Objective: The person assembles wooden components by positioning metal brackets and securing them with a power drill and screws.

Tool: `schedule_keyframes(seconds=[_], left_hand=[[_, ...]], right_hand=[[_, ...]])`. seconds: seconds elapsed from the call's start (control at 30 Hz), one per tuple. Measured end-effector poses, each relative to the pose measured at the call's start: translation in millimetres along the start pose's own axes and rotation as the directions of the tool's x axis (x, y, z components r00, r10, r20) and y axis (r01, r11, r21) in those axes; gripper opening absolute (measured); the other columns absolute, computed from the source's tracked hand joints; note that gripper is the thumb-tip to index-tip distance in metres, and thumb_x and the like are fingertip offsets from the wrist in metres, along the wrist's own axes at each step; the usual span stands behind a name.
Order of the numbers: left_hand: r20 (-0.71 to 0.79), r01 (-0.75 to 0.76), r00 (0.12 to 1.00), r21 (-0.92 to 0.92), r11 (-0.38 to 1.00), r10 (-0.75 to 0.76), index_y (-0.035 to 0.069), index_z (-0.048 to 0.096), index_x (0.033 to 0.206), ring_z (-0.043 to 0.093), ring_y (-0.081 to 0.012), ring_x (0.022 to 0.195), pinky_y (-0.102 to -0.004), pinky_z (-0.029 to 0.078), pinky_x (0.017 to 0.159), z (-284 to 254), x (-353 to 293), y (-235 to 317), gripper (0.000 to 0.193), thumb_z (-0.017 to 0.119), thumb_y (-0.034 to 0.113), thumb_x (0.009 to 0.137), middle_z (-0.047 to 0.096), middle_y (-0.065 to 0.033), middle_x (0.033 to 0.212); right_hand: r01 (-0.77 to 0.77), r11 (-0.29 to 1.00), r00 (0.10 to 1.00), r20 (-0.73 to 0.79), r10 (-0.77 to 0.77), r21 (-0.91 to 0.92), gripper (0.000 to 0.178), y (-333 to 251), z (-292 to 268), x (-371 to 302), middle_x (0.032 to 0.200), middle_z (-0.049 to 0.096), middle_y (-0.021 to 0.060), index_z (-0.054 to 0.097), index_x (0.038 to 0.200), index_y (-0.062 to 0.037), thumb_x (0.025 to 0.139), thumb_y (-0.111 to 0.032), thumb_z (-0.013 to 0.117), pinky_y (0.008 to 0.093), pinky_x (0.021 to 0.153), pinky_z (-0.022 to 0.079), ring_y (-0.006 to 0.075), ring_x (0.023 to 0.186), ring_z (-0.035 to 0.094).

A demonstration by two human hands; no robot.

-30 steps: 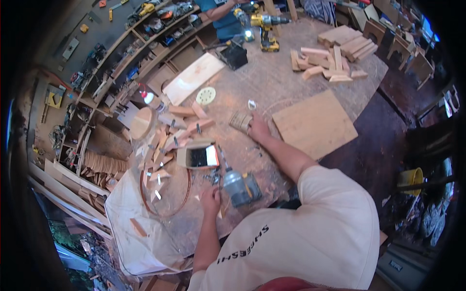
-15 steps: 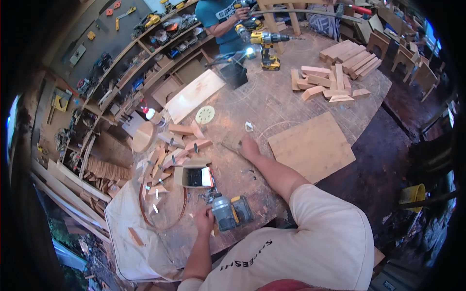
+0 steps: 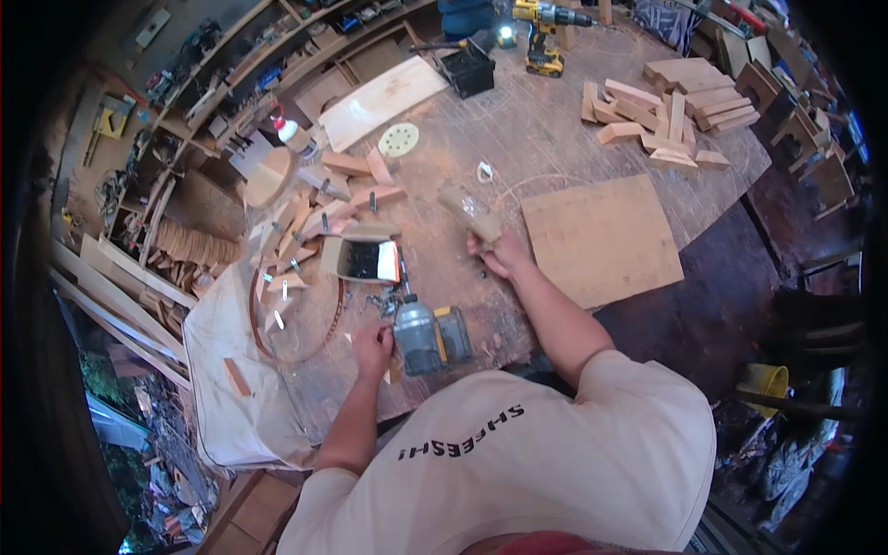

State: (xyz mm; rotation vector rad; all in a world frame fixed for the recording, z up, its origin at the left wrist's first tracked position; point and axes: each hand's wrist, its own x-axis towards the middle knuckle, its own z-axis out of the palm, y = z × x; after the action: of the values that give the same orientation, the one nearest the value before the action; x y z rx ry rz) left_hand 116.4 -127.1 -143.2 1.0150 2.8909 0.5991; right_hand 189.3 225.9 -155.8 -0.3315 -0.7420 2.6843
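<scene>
Left hand (image 3: 373,350) is closed around the handle of the drill (image 3: 427,338) resting on the surface (image 3: 555,139); keep that grip firm. At one o'clock, right hand (image 3: 499,256) is clamped on a wood block (image 3: 474,217); hold it steady.

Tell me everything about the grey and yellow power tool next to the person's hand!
The power tool is a cordless driver with a grey body, a yellow rear part and a thin dark bit pointing away toward the small open cardboard box. It lies on its side on the worn wooden workbench, near its front edge. The left hand touches its left side; whether it grips cannot be told.
</scene>
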Motion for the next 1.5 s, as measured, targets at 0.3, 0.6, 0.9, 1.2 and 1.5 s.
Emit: schedule_keyframes(seconds=[0.3, 0.6, 0.9, 1.2, 1.5], left_hand=[[-0.021, -0.018, 1.0, 0.009, 1.0, 0.019, 0.011, 0.068, 0.088, 0.06, -0.0275, 0.074, -0.0395, 0.043, 0.082, -1, 7, 7, 0.011, 0.063, 0.016, 0.079, 0.064, -0.0085, 0.072], [-0.03, -0.011, 0.999, -0.005, 1.0, 0.011, 0.011, 0.068, 0.087, 0.06, -0.0275, 0.077, -0.0393, 0.041, 0.086, 0, 8, 4, 0.011, 0.063, 0.017, 0.079, 0.064, -0.0081, 0.073], [-0.012, 0.01, 1.0, -0.003, 1.0, -0.01, 0.012, 0.068, 0.088, 0.059, -0.0269, 0.079, -0.0392, 0.041, 0.087, -2, 7, 7, 0.011, 0.063, 0.018, 0.08, 0.064, -0.008, 0.074], [-0.012, 0.01, 1.0, 0.0, 1.0, -0.01, 0.014, 0.068, 0.088, 0.059, -0.0257, 0.076, -0.0385, 0.042, 0.083, 3, 6, 2, 0.011, 0.064, 0.018, 0.079, 0.064, -0.0064, 0.072], [-0.03, 0.02, 0.999, 0.011, 1.0, -0.019, 0.014, 0.069, 0.09, 0.06, -0.025, 0.077, -0.0383, 0.041, 0.084, -1, 4, 3, 0.012, 0.063, 0.019, 0.081, 0.065, -0.006, 0.074]], right_hand=[[-0.055, 0.156, 0.981, -0.083, -0.173, -0.986, 0.023, 3, -14, -17, 0.081, 0.068, 0.0177, 0.068, 0.093, 0.0014, 0.076, -0.013, 0.065, 0.0366, 0.072, 0.052, 0.0253, 0.074, 0.067], [-0.069, -0.148, 0.926, -0.009, -0.377, -0.987, 0.019, 4, 5, -14, 0.097, 0.063, 0.0247, 0.067, 0.092, 0.0001, 0.076, -0.01, 0.063, 0.048, 0.078, 0.049, 0.0412, 0.089, 0.062], [-0.036, -0.252, 0.977, 0.019, -0.214, -0.967, 0.017, -8, -5, -4, 0.103, 0.062, 0.0235, 0.068, 0.091, 0.0, 0.077, -0.006, 0.06, 0.0452, 0.085, 0.049, 0.0393, 0.097, 0.061], [0.304, -0.05, 0.857, 0.296, -0.422, -0.951, 0.026, -21, -19, -48, 0.103, 0.062, 0.0182, 0.066, 0.098, -0.0016, 0.074, -0.012, 0.068, 0.039, 0.084, 0.049, 0.0348, 0.099, 0.059], [-0.088, 0.927, 0.988, -0.154, 0.033, -0.365, 0.017, -52, -3, -82, 0.085, 0.065, 0.0038, 0.057, 0.097, -0.0032, 0.097, -0.019, 0.052, 0.0216, 0.059, 0.051, 0.009, 0.072, 0.06]])
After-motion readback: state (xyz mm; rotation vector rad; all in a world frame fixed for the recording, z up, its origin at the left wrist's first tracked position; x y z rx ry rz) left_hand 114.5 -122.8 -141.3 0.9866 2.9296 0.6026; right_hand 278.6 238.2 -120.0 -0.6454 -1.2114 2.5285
